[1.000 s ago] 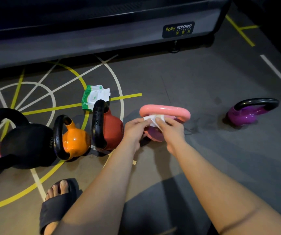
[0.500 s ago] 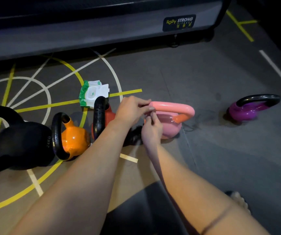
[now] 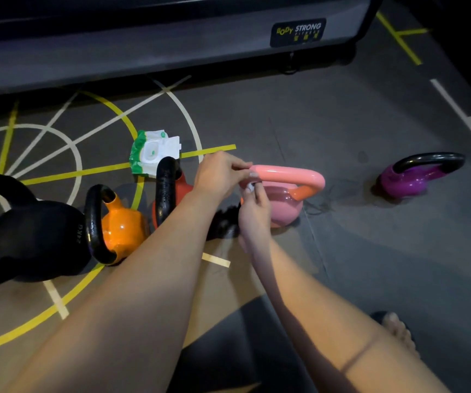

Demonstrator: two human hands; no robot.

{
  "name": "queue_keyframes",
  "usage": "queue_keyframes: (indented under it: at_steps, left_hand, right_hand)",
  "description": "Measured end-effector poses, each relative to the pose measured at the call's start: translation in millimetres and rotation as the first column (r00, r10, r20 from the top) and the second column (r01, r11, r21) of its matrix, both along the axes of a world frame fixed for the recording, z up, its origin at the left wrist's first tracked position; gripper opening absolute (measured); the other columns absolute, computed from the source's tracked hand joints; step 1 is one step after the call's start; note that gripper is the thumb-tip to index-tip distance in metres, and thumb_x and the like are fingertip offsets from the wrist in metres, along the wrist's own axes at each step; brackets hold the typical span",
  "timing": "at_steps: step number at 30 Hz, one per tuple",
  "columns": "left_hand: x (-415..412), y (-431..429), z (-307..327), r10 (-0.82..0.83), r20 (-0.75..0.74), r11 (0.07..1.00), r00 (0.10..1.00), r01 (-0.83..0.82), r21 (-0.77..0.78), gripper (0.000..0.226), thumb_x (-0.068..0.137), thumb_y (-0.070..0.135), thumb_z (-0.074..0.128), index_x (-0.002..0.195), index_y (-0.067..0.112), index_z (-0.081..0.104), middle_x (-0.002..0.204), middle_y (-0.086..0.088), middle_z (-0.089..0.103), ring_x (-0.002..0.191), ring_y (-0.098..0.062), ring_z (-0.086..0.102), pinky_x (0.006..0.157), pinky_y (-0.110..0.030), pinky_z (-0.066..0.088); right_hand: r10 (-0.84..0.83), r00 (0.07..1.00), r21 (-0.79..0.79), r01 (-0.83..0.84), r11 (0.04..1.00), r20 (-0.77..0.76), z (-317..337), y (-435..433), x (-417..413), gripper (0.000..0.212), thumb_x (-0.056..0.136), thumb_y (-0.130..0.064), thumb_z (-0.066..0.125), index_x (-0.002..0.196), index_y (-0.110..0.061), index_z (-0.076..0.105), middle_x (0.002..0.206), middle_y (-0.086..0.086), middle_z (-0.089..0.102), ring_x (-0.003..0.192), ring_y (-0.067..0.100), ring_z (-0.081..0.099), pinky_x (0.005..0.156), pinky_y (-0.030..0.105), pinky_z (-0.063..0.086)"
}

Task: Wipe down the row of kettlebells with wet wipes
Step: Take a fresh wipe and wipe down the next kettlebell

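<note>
A pink kettlebell (image 3: pixel 285 205) stands on the floor in the middle of the view. My left hand (image 3: pixel 220 174) grips the left end of its pink handle. Just below, my right hand (image 3: pixel 254 208) pinches a small white wet wipe (image 3: pixel 250 187) against the handle's left leg. To the left stand a red kettlebell (image 3: pixel 181 188), an orange kettlebell (image 3: pixel 120 225) and a large black kettlebell (image 3: pixel 30 234). A purple kettlebell (image 3: pixel 410 177) sits apart at the right. The green-and-white wipes pack (image 3: pixel 150 153) lies behind the red one.
A dark gym machine base (image 3: pixel 172 49) with a "BODY STRONG" label runs along the back. Yellow and white lines mark the grey floor. My toes (image 3: pixel 397 330) show at the lower right. Open floor lies between the pink and purple kettlebells.
One second ago both hands held the wipe on the handle's top. My left hand has since taken hold of the handle's left end and my right hand has moved the wipe below it.
</note>
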State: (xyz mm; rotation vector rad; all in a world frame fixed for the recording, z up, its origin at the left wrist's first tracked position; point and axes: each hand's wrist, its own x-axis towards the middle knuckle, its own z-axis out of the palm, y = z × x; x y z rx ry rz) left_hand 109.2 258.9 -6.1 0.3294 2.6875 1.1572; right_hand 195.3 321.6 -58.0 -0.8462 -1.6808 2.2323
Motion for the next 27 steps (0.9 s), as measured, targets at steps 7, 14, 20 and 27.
queue_keyframes:
  at_steps: [7,14,20,27]
  left_hand:
    - [3,1,-3,0.009,-0.009,1.0,1.0,-0.009,0.01,0.031,0.08,0.035,0.086,0.107,0.023,0.081,0.107,0.004,0.078,0.105,-0.007,0.069,0.095,-0.027,0.051]
    - [12,-1,6,-0.023,-0.014,0.996,1.0,0.022,-0.083,0.033,0.081,0.04,0.084,0.11,0.024,0.08,0.109,0.005,0.078,0.107,-0.011,0.069,0.098,-0.031,0.052]
    - [31,-6,2,-0.024,-0.069,0.992,0.997,0.015,-0.125,0.036,0.084,0.051,0.078,0.113,0.029,0.079,0.111,0.008,0.077,0.114,-0.015,0.067,0.101,-0.035,0.051]
    - [48,-3,12,-0.076,-0.147,0.979,0.986,0.046,-0.198,0.033,0.087,0.052,0.072,0.116,0.034,0.071,0.11,0.01,0.071,0.108,-0.016,0.064,0.088,-0.039,0.055]
  right_hand:
    - [0.099,0.939,0.919,-0.342,0.197,0.328,-33,44,2,0.039,0.082,-0.002,0.051,0.116,-0.006,0.069,0.111,0.021,0.072,0.124,0.037,0.057,0.12,0.047,0.017]
    - [0.126,0.895,0.804,-0.313,-0.506,0.428,-28,78,22,0.06,0.075,-0.01,0.069,0.133,0.003,0.06,0.116,0.019,0.072,0.114,0.036,0.066,0.119,0.044,0.027]
    - [0.255,0.863,0.9,-0.413,-0.14,0.436,-30,99,54,0.046,0.09,-0.007,0.049,0.134,-0.011,0.061,0.128,0.013,0.066,0.129,0.032,0.055,0.111,0.044,0.042]
    - [-0.087,0.973,0.356,0.004,0.934,0.216,13,155,85,0.017,0.084,-0.002,0.076,0.092,-0.016,0.074,0.089,0.003,0.074,0.081,0.014,0.068,0.083,0.033,0.055]
